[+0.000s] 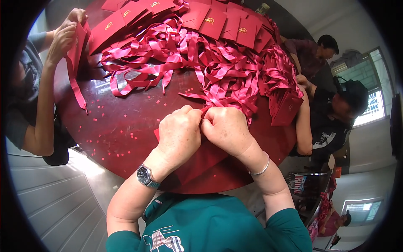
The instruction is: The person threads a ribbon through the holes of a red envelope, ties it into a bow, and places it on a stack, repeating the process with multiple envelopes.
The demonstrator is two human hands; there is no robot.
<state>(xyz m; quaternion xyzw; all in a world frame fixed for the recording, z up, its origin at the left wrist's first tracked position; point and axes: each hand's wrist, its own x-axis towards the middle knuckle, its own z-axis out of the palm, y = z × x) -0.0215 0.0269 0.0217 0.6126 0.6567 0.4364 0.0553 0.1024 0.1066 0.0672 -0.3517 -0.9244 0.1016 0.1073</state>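
Observation:
My left hand (178, 132) and my right hand (226, 130) are both closed, knuckles up, and nearly touch each other above the near part of the table. Both pinch at a red paper gift bag (195, 161), which lies below them and is partly covered by my wrists. A sliver of red shows between the fingers; whether ribbon is also held there is hidden. Just beyond my knuckles lies a heap of shiny red ribbons (226, 80), with one loose end pointing left.
Red bags with gold marks (212, 23) are piled along the far side of the round dark-red table (105, 143). Small red paper dots (119, 134) are scattered at left. A co-worker's hands (67, 38) hold a ribboned bag at left. People (344, 96) sit at right beside stacked bags (285, 107).

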